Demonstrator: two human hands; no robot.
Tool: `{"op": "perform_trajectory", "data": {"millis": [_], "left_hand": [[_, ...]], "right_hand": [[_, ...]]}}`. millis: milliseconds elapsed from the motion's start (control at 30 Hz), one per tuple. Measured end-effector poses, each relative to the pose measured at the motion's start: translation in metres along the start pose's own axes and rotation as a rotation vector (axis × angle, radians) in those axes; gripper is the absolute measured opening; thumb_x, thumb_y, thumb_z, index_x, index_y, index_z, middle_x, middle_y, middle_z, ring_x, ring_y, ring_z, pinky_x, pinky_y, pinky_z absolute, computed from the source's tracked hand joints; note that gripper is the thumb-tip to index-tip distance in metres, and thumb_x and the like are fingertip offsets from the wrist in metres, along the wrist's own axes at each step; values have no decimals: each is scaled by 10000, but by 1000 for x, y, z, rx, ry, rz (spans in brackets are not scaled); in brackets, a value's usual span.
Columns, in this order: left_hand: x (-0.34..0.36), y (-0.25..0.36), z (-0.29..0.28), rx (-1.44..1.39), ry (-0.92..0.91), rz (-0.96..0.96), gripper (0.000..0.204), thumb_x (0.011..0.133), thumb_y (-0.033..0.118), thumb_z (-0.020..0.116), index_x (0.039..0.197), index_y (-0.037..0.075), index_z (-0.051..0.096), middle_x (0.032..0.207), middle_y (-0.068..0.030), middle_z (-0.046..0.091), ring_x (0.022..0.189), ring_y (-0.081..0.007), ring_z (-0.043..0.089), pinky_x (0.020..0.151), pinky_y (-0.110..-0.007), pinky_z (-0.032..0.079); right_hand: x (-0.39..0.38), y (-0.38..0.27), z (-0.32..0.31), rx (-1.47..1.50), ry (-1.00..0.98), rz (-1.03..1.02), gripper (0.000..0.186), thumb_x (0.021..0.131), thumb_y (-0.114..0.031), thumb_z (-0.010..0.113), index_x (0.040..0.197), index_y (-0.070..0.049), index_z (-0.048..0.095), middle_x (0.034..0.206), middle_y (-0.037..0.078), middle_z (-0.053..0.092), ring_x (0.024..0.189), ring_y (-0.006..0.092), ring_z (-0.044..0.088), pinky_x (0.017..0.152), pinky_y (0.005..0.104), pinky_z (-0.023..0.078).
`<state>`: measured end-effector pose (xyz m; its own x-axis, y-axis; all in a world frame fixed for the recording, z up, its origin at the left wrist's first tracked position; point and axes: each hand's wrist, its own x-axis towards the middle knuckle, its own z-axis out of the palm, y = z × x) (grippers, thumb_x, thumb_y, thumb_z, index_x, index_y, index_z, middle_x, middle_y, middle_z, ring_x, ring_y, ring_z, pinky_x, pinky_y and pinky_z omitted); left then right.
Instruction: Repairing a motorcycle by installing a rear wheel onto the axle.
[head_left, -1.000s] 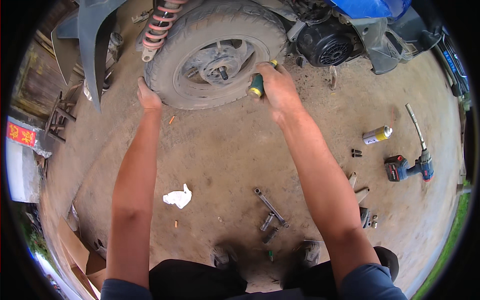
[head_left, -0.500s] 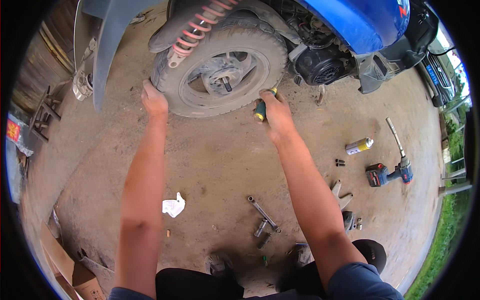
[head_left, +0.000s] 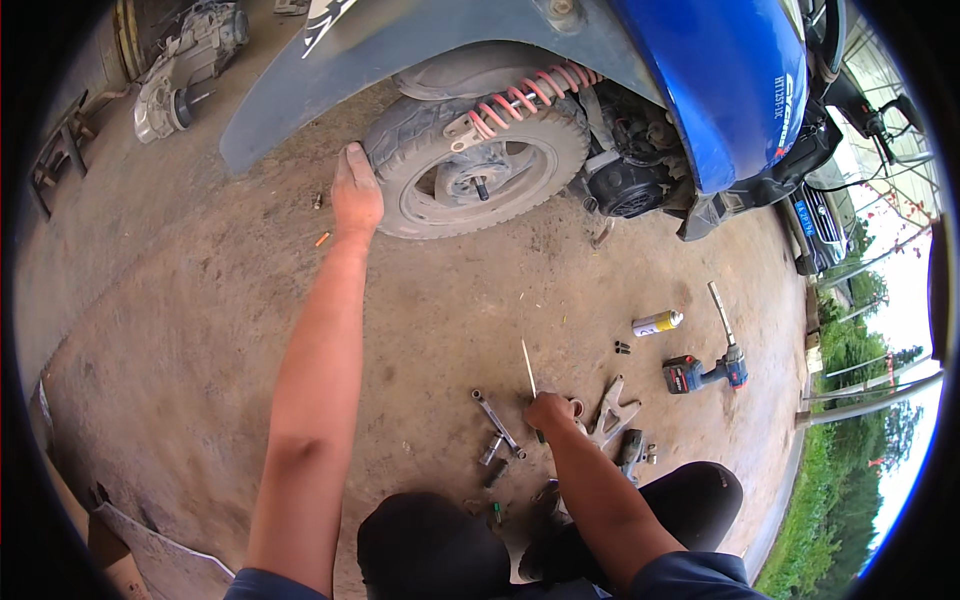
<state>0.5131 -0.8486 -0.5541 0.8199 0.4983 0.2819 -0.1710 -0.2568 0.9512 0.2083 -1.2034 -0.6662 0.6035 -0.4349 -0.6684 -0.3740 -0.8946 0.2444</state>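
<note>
A dusty rear wheel (head_left: 432,217) with a knobbly tyre stands under the blue scooter, its bare axle stub pointing toward me. My left hand (head_left: 358,195) lies against the left side of the tyre, fingers stretched along the tread. Low over the ground, my right hand (head_left: 552,411) is closed round a screwdriver (head_left: 529,366); its thin shaft points away from me and the fist covers most of the handle. Beside that hand lie a wrench (head_left: 498,424) on the left and a grey forked metal bracket (head_left: 612,410) on the right. A red coil shock absorber (head_left: 520,100) hangs in front of the wheel.
On the right lie a cordless impact wrench (head_left: 705,374), a spray can (head_left: 657,323) and small dark sockets (head_left: 622,347). A blue body panel (head_left: 715,100) overhangs the far side. An engine part (head_left: 190,70) sits at the far left, and a cardboard box (head_left: 115,565) near left.
My right hand has left the tyre and come back toward me with the screwdriver. The left hand stays on the tyre. The whole view has shifted.
</note>
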Motion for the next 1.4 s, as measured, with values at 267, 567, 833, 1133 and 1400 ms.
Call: {"op": "perform_trajectory", "data": {"millis": [267,567,833,1133,1400], "left_hand": [[2,14,-9,95,-82,-35,642,1101,517,274,1401,25,560,1316,-303,623,1265,-514,539,1055,-529,444],[0,61,-48,667,-243,483,1080,889,672,689,1532,-116,326,1482,-375,459,1345,-503,512,1155,-474,404],[1,102,-16,753,-323,253,1103,789,650,810,1485,-99,398,1407,-320,570,1330,-404,573,1102,-470,462],[-1,77,10,715,-176,388,1088,735,554,900,1454,-95,404,1315,-287,626,1223,-410,615,1023,-472,479],[20,66,4,473,-201,498,1042,762,437,919,1457,-121,380,1390,-307,572,1285,-372,586,1092,-441,455]], "right_hand": [[88,7,-93,426,-7,-125,569,901,-451,668,1017,101,743,916,259,754,793,372,765,746,487,608],[173,-102,-227,1004,251,-512,1068,932,-763,510,1555,84,323,1356,335,606,1306,416,591,1106,481,454],[240,-135,-259,1412,23,-594,1241,810,-775,707,1663,-85,127,1673,140,290,1489,323,371,1134,520,465],[280,-136,-249,1533,16,-820,1218,777,-761,755,1648,-118,195,1642,126,354,1463,322,423,1097,526,489],[216,-143,-251,1792,187,-788,1164,844,-707,736,1616,13,247,1625,196,381,1494,336,383,1173,460,407]]}}
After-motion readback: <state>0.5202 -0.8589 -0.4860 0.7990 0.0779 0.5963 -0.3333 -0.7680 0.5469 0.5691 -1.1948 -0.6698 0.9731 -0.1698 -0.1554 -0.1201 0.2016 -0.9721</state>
